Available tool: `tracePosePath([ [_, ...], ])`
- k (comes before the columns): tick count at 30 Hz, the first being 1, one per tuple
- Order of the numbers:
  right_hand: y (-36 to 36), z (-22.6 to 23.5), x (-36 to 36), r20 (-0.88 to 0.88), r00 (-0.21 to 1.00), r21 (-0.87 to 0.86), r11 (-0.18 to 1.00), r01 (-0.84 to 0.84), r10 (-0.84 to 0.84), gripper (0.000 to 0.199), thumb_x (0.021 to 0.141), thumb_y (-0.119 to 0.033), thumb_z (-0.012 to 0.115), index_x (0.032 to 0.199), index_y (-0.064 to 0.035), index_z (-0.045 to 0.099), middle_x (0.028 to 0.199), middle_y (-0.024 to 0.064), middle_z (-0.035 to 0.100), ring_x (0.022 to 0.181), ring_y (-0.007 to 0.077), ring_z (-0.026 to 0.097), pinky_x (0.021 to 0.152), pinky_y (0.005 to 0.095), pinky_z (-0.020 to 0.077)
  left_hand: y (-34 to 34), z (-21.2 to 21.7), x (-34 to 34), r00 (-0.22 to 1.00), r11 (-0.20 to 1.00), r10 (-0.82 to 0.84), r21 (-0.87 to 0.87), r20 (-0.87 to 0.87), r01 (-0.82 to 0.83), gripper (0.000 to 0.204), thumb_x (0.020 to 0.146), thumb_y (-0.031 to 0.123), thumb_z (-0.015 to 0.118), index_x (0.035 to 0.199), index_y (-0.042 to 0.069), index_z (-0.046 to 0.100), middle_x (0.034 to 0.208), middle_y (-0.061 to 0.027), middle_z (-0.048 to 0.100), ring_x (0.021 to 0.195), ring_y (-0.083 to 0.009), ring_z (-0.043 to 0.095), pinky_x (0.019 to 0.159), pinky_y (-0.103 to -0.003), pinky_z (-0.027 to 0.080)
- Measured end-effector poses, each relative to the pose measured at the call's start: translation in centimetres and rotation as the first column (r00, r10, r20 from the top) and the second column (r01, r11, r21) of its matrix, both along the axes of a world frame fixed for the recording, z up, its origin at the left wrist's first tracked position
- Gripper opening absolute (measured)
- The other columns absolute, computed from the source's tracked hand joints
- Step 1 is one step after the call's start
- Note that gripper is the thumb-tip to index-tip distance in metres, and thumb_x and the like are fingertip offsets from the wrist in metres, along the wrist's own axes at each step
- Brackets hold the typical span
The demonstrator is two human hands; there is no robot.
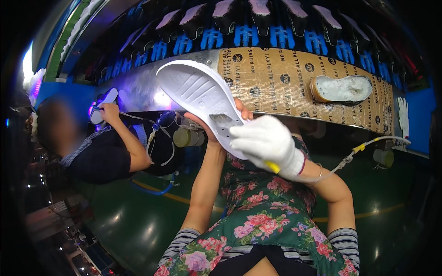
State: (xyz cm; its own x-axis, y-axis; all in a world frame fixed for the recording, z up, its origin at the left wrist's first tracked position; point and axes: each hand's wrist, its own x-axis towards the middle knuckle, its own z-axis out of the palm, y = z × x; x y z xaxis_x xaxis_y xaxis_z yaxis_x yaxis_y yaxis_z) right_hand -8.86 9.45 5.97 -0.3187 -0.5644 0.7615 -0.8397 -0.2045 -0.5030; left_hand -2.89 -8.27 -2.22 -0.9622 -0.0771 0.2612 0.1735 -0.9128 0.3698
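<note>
White sole (199,89): held off the bench (139,102), over its near edge, hollow face up. Smooth, moulded, raised rim, curved ribs, small holes at the near end; small raised marks, too small to read.

Left hand (212,134), bare: clasped round the sole from below, fingers over the right rim. Right hand (267,143), white knit glove: closed on a pale hose (343,164) with yellow bands. Dark, bristle-like tuft (221,118) against the sole's inner face beside the gloved fingertips; its join to the hose is hidden.

Cardboard (271,83), right: brown, ribbed, printed with dark lettering and round emblems. On it, at right, a shoe (345,89), bottom up, whitish and rough, tan edge. Spare glove (403,117), far right.

Far side: row of upturned shoes (261,9), pinkish bottoms, above blue brackets (246,36).

Left: co-worker's hand (110,113) on another shoe (104,106).
</note>
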Motion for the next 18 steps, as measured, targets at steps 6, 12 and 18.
tracePosePath([
  [6,0.7,0.0,0.7,0.153,0.928,-0.061,0.94,-0.335,0.34,0.035,0.072,-0.006,0.082,0.106,-0.0152,0.077,0.111,0.0051,0.078,0.089,0.0251,0.074,0.073,0.0397,0.0586,-1.1,0.0,-0.9,0.993,0.981,0.117,0.155,0.016,-0.118,0.132,0.065,0.11,0.038,0.151,0.011,0.05,0.113,-0.0186,0.066,0.094,-0.0332,0.063,0.091,-0.052,0.049],
  [12,1.0,0.0,2.1,-0.065,0.992,0.124,0.987,-0.102,0.111,0.026,0.08,-0.011,0.078,0.106,-0.0127,0.077,0.109,0.0049,0.077,0.088,0.0255,0.073,0.075,0.0408,0.0583,-1.6,1.0,-1.8,0.997,0.99,0.058,0.132,-0.05,-0.051,0.128,0.066,0.11,0.038,0.154,0.017,0.048,0.112,-0.0198,0.065,0.091,-0.0349,0.065,0.087,-0.055,0.051],
  [18,1.2,-0.5,0.7,0.099,0.973,0.003,0.978,-0.208,0.207,0.044,0.066,-0.004,0.087,0.109,-0.013,0.078,0.114,0.0106,0.078,0.089,0.0276,0.075,0.073,0.0414,0.0568,-2.1,2.4,-2.5,0.996,0.992,-0.024,0.12,-0.09,0.034,0.13,0.067,0.109,0.041,0.154,0.012,0.046,0.117,-0.0236,0.064,0.087,-0.0389,0.067,0.083,-0.058,0.053],
])
